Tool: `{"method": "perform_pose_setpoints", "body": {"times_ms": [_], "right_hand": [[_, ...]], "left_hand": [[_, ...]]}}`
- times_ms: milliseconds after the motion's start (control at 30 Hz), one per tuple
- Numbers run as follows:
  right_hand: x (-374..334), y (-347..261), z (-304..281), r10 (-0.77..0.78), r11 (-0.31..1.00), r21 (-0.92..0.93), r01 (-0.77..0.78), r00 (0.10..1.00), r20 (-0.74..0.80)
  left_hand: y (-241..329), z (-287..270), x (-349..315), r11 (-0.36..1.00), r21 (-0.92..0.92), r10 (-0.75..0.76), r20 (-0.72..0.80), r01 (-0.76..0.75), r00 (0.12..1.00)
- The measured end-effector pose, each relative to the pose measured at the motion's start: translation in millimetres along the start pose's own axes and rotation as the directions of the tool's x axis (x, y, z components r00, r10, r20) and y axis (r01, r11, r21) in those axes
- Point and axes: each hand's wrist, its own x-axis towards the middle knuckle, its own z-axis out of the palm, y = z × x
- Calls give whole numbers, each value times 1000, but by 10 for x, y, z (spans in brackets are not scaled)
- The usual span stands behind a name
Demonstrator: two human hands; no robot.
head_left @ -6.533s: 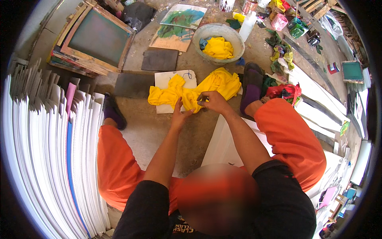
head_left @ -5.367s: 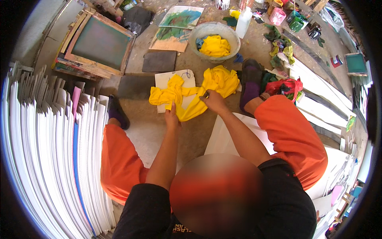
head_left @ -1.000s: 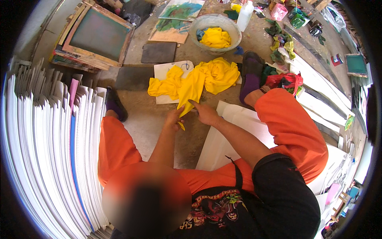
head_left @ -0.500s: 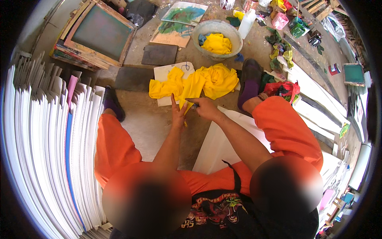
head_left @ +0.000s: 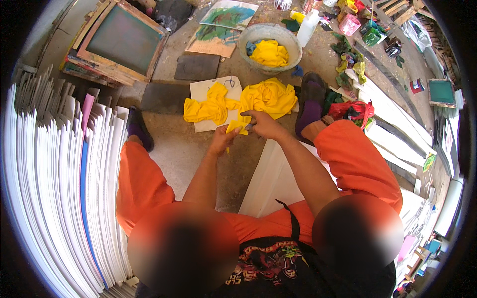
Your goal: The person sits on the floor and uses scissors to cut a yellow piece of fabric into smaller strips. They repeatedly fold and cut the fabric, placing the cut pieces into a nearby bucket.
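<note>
My left hand [head_left: 222, 141] pinches the lower end of a yellow cloth strip [head_left: 237, 125] over the floor between my feet. Close on its right, my right hand [head_left: 264, 125] is closed with the index finger pointing left across the cloth. Something small and dark shows under its fingers, too hidden to name. Beyond my hands lie a crumpled yellow cloth [head_left: 211, 110] on a pale board [head_left: 202, 89] and a bunched yellow cloth [head_left: 268, 98] to its right. Whether the strip joins either cloth I cannot tell.
A grey basin [head_left: 245, 43] with yellow and blue cloth stands beyond, beside a white bottle [head_left: 308, 29]. Framed screens [head_left: 124, 39] are stacked at far left, above upright white sheets [head_left: 54, 164]. Paint pots [head_left: 371, 34] and white strips [head_left: 392, 109] lie right.
My left hand has drawn slightly nearer to me and its fingers have closed in. My right hand has shifted a little right and up. Less cloth is stretched between my hands and the pile.
</note>
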Motion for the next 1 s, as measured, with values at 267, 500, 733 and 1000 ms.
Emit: {"method": "perform_pose_setpoints", "body": {"times_ms": [267, 500, 733, 1000], "right_hand": [[-40, 25, -546, 48, 987, 158, -28, 991, -124], [-19, -104, -418, 39, 997, 71, -39, 999, -3], [154, 154, 926, -289, 938, -216, 271, 956, -57], [-32, -239, 1210, -173, 978, -149, 149, 971, -163]], "left_hand": [[120, -348, -129, 968, 223, -113, -24, 116, 993], [598, -589, -327, 918, 371, -64, -218, 143, 974], [784, -874, -523, 961, 251, -63, -212, 116, 975], [927, -737, -637, 962, 251, -65, -153, 103, 986]]}}
